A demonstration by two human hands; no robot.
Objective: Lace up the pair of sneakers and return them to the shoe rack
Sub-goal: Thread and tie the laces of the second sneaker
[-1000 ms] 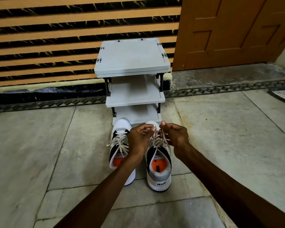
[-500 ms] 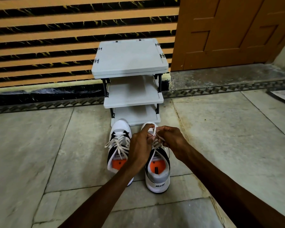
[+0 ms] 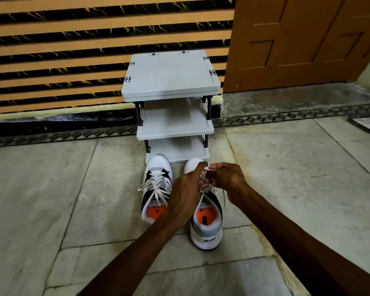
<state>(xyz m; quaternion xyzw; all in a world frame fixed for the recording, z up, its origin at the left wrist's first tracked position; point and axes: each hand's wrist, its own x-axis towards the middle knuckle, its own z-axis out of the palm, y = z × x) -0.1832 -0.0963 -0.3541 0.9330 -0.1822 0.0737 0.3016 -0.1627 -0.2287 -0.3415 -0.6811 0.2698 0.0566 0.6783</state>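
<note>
Two white, black and grey sneakers with orange insoles stand side by side on the floor, toes toward the grey three-shelf shoe rack (image 3: 171, 75). The left sneaker (image 3: 156, 189) has its white laces loose and spread. Over the right sneaker (image 3: 206, 227) both hands work its laces (image 3: 204, 178). My left hand (image 3: 186, 189) pinches a lace strand at the shoe's front. My right hand (image 3: 226, 178) pinches the other strand right beside it, fingertips almost touching. One lace end hangs down the shoe's right side.
The rack stands against a striped orange and black wall. A brown wooden door (image 3: 303, 39) is at the upper right behind a raised stone threshold. Grey marble floor tiles stretch to either side of the shoes. All three rack shelves hold nothing.
Both hands have drawn closer together over the right sneaker's laces, the right hand shifting left and the lace lifting between the fingertips. The sneakers stay in place.
</note>
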